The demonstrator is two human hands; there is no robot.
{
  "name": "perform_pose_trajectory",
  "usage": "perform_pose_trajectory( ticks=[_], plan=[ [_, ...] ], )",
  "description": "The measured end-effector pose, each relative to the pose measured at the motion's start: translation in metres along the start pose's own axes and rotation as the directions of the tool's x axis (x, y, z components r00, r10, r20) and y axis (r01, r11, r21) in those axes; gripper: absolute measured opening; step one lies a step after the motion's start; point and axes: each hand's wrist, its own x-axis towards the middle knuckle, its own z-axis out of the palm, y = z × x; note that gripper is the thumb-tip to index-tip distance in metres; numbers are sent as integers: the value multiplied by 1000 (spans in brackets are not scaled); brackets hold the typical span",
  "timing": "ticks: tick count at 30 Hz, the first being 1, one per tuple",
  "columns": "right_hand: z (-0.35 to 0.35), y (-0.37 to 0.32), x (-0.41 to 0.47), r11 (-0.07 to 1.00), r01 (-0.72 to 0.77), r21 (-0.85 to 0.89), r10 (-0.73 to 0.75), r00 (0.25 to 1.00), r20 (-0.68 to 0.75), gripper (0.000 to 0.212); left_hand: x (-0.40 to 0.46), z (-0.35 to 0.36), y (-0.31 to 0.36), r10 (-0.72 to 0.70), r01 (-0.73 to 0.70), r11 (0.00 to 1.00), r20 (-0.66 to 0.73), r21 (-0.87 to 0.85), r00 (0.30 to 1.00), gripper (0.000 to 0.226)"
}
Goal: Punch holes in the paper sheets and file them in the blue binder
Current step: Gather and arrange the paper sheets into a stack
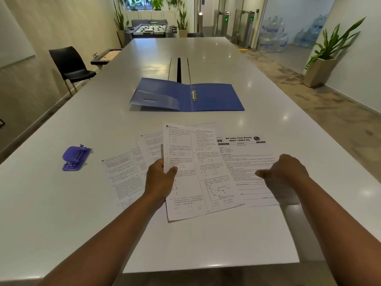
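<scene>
Several printed paper sheets lie spread on the white table (61, 213) in front of me. My left hand (159, 180) pinches the left edge of the middle sheet (198, 172), lifting it slightly. My right hand (282, 172) grips the title sheet (247, 153) headed "All India Test Series" on the right. Two more sheets (125, 174) lie fanned to the left. The blue binder (214, 98) lies open farther back, its metal rings (194, 95) at the spine. A purple hole punch (75, 157) sits on the table to the left, apart from both hands.
A cable slot (179, 69) runs down the table's middle behind the binder. A black chair (71, 67) stands at the left, a potted plant (327, 58) at the right. A foosball table (151, 29) stands at the far end.
</scene>
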Motion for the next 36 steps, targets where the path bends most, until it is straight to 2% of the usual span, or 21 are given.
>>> perform_pose_trajectory(
  ticks=[2,6,10,13,15,16,19,20,23,26,30,33,36],
  plan=[
    [1,1,1,1000,-20,12,20,1000,-2,77,-1,-1,0,-6,6,1000,1,-11,1000,27],
    [3,4,1,998,-47,-40,47,999,-5,98,-1,-2,0,-17,17,999,8,-33,1000,25],
    [-2,2,-3,998,-62,23,62,998,13,93,-1,-2,-1,-22,22,999,8,-37,1000,26],
    [-3,9,-3,973,-41,228,41,999,6,83,-1,-3,-2,-14,15,999,11,-42,1000,28],
    [-4,13,-4,896,-66,439,66,998,14,81,-2,-4,-1,-14,14,999,11,-38,1000,29],
    [-4,15,-4,854,-69,515,69,997,20,74,-2,-4,-1,-14,14,999,9,-40,1000,28],
    [-13,18,-2,836,-57,546,73,997,-7,16,-3,-4,-1,-17,17,999,-4,-38,1000,23],
    [-15,20,0,830,-47,556,69,997,-19,12,-3,-4,-1,-17,17,999,-14,-41,1000,21],
    [-23,22,-1,797,-23,604,72,996,-57,18,-3,-5,2,-47,45,997,-30,-65,998,17],
    [-29,22,-7,718,-22,695,96,993,-68,25,-2,-10,7,-115,112,987,-19,-119,993,26],
    [-41,20,-9,692,76,718,53,986,-155,37,3,-23,14,-54,44,989,-63,-144,997,27],
    [-48,19,-6,683,139,717,-1,982,-189,37,9,-36,21,-34,23,993,-89,-115,995,28],
    [-54,16,-6,637,188,747,-37,976,-215,28,18,-48,20,-62,53,993,-88,-105,994,24]
  ],
)
